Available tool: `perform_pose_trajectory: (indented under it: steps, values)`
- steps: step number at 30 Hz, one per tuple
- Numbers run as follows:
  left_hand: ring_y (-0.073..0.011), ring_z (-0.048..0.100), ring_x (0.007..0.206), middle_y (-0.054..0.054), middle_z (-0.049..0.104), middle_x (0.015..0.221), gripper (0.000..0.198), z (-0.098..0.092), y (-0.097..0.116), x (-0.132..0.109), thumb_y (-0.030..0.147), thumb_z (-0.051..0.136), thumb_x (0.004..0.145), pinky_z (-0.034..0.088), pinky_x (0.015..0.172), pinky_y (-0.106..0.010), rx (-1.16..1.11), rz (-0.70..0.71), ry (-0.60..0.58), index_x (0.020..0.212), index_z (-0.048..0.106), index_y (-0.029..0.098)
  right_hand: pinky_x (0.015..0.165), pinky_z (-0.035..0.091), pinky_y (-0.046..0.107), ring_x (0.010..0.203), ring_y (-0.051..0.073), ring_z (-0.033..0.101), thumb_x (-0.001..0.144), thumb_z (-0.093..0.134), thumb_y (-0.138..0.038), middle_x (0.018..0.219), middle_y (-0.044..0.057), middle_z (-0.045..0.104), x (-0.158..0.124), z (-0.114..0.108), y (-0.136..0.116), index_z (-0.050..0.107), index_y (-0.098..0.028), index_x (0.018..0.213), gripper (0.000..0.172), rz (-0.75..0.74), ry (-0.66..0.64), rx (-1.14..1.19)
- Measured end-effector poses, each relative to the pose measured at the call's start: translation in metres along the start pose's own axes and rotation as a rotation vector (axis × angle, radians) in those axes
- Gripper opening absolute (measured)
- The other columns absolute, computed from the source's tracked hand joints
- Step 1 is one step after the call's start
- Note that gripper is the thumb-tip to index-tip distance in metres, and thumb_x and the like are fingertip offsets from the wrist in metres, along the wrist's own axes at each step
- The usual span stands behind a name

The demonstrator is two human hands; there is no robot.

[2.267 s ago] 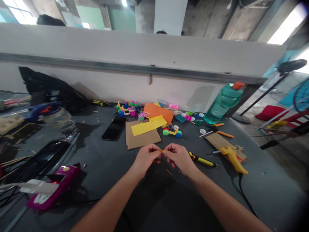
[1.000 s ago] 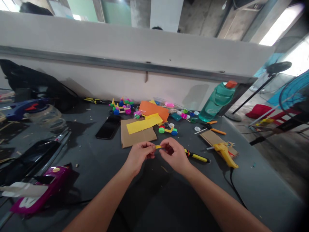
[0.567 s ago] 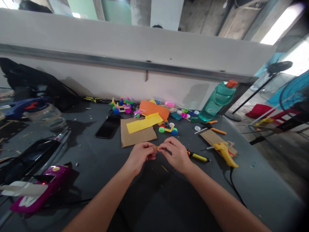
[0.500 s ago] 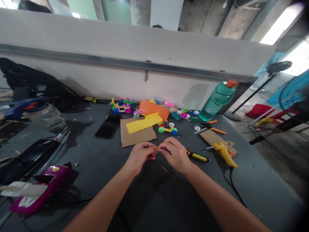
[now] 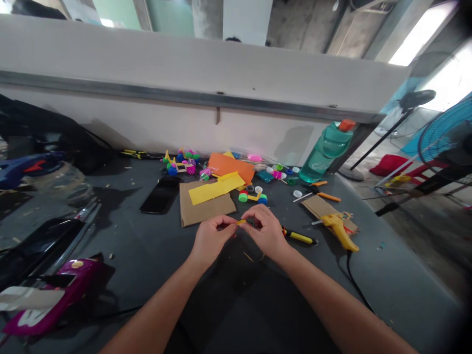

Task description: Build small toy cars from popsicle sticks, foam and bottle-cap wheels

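My left hand (image 5: pixel 215 237) and my right hand (image 5: pixel 266 231) meet over the dark table, each closed in a pinch. Between their fingertips is a small yellow piece (image 5: pixel 241 222), too small to name further. Just beyond my left hand lies a brown cardboard sheet (image 5: pixel 217 206) with yellow paper (image 5: pixel 212 191) on top. A little axle with green and blue wheels (image 5: pixel 252 196) sits past my fingertips. Right beside my right hand rests a yellow-and-black cutter (image 5: pixel 300 237), partly hidden by the hand.
A yellow glue gun (image 5: pixel 337 227) lies on cardboard at the right, its cord trailing forward. Behind it are orange-handled pliers (image 5: pixel 328 197) and a teal bottle (image 5: pixel 324 155). At left are a phone (image 5: pixel 161 195) and a magenta device (image 5: pixel 61 295). Toy parts (image 5: pixel 182 164) line the back.
The yellow piece shows more between my fingertips, which have shifted slightly. The whole view has moved a little, so objects sit slightly further left.
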State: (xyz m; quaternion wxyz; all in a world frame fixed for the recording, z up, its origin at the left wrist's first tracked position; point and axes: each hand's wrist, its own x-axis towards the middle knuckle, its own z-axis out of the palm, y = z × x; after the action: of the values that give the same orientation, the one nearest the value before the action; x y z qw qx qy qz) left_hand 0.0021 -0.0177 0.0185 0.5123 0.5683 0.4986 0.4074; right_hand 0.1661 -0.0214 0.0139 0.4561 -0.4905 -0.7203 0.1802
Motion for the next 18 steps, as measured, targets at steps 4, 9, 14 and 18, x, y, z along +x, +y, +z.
perform_pose_trajectory:
  steps: [4,9,14,18]
  values:
    - [-0.0150,0.061,0.065,-0.002,0.067,0.069,0.014,-0.0006,-0.0004,-0.0004,0.027,0.059,0.071,0.046,0.063,-0.025,0.001,0.001,-0.015,0.078,0.067,0.017,0.056,0.042,0.023,0.063,0.012,0.051,0.071,0.065,-0.021,0.084,0.002,0.061,0.0032,-0.0003,0.0013,0.064,-0.021,0.093,0.022,0.184,-0.102,0.149]
    - [-0.0162,0.061,0.066,-0.004,0.068,0.073,0.017,-0.0001,0.0001,-0.0009,0.029,0.060,0.072,0.046,0.063,-0.027,0.005,-0.008,-0.018,0.079,0.068,0.017,0.057,0.041,0.023,0.061,0.012,0.053,0.071,0.065,-0.022,0.069,0.000,0.062,0.0045,-0.0018,-0.0003,0.065,-0.017,0.073,0.005,0.240,-0.139,0.220]
    - [-0.0162,0.061,0.064,-0.003,0.068,0.071,0.017,0.0013,0.0016,-0.0014,0.030,0.061,0.071,0.046,0.063,-0.027,-0.011,-0.002,0.006,0.078,0.068,0.017,0.057,0.043,0.024,0.061,0.013,0.055,0.070,0.065,-0.023,0.067,0.001,0.063,0.0034,-0.0009,-0.0027,0.065,-0.017,0.071,0.006,0.281,-0.118,0.302]
    - [-0.0156,0.061,0.063,-0.002,0.067,0.066,0.017,0.0019,0.0040,-0.0026,0.031,0.062,0.070,0.045,0.062,-0.026,-0.008,-0.019,0.031,0.078,0.068,0.017,0.058,0.045,0.025,0.062,0.014,0.056,0.070,0.065,-0.025,0.067,0.001,0.064,0.0027,0.0003,-0.0036,0.065,-0.018,0.071,0.008,0.284,-0.091,0.364]
